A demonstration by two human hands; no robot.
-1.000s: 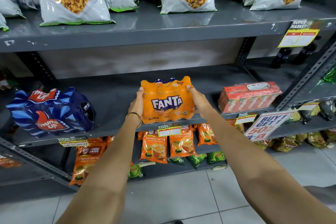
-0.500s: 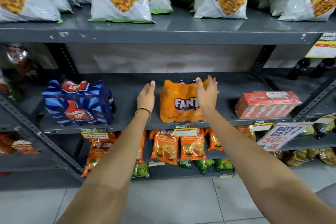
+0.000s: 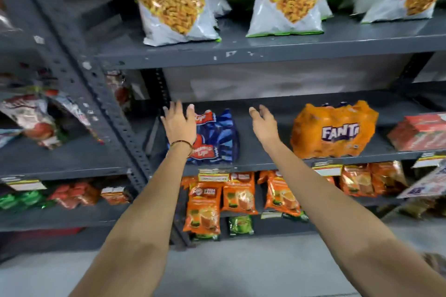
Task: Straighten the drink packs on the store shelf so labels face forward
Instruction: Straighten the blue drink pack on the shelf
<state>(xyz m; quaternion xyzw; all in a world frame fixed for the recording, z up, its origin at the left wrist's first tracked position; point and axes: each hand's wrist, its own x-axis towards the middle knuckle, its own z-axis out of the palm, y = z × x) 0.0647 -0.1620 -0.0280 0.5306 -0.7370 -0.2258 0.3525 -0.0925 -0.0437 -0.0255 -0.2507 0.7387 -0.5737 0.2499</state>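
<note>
An orange Fanta pack point(image 3: 334, 129) stands on the middle shelf point(image 3: 260, 152) with its label facing forward. Left of it sits a blue Thums Up pack point(image 3: 217, 137), turned at an angle. My left hand point(image 3: 179, 123) is open with fingers spread, in front of the blue pack's left end and covering part of it. Between the two packs hovers my right hand point(image 3: 263, 122), also open, just right of the blue pack and touching neither. A red drink carton pack point(image 3: 420, 131) lies at the shelf's far right.
Large snack bags point(image 3: 173, 0) stand on the upper shelf. Orange tea pouches point(image 3: 205, 202) hang below the middle shelf's edge. A perforated grey upright point(image 3: 96, 103) slants down just left of my left hand. More packets fill the shelves further left.
Both hands let go of the Fanta pack, which now stands label forward, and moved left to either side of the blue Thums Up pack. The view shifted left too.
</note>
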